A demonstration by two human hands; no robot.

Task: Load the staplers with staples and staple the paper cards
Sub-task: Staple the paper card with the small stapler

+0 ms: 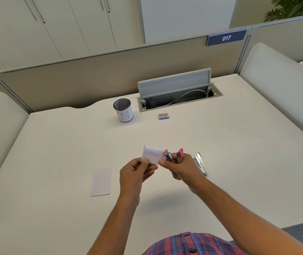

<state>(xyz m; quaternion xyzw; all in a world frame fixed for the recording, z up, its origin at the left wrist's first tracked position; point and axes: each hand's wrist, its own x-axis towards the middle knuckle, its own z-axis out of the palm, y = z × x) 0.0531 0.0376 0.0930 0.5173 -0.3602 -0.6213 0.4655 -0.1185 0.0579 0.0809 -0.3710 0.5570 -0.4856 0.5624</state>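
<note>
My left hand point(136, 172) pinches the near left edge of a white paper card point(151, 153) held above the desk. My right hand point(181, 166) grips a pink stapler point(173, 155), whose jaws sit at the card's right edge. A silver stapler point(200, 163) lies on the desk just right of my right hand. Another white card point(101, 181) lies flat to the left of my left hand. A small staple box point(163, 116) sits farther back on the desk.
A white pen cup point(123, 110) stands at the back near an open cable hatch point(179, 94) in the white desk point(55, 162). Partition panels border the desk at the back and on both sides.
</note>
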